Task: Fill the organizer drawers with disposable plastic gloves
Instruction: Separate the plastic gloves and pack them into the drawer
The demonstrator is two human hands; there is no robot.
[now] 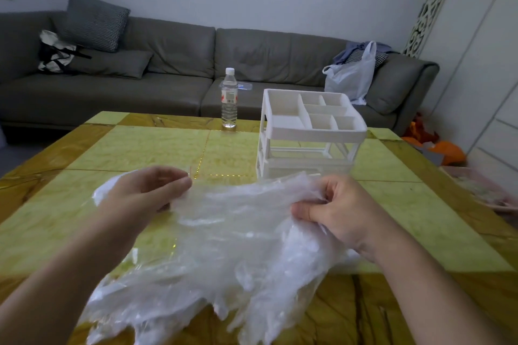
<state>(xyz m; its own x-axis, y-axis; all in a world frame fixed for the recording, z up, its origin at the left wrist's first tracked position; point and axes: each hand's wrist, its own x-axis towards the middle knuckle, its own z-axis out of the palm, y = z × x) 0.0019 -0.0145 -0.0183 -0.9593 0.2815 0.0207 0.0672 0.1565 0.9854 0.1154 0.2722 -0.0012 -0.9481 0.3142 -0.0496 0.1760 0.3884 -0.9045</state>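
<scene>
Right now both your hands hold the heap of plastic gloves (232,246) above the table (157,145): your left hand (151,190) pinches its left edge, your right hand (339,210) grips the right; the white organizer (311,126) stands just beyond.

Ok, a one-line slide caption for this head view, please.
Both hands, left hand and right hand, grip a bundle of clear plastic gloves above the yellow table, white organizer beyond.
</scene>
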